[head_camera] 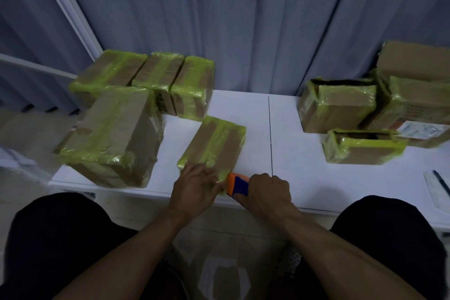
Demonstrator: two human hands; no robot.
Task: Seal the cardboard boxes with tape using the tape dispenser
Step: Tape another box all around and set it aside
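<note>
A small cardboard box (214, 143) wrapped in yellow-green tape lies on the white table (299, 178), near the front edge. My left hand (194, 187) rests on the box's near end, fingers spread over the tape there. My right hand (266, 191) grips an orange and blue tape dispenser (235, 185) held against the box's near right corner. The dispenser's roll and blade are hidden by my hand.
Several taped boxes (146, 80) stand at the back left, with a larger taped box (112, 139) in front of them. On the right sit boxes with open tops (341, 102) (362, 146) and a bigger stack (414, 95). Papers and a pen (440, 182) lie at the right edge. A curtain hangs behind.
</note>
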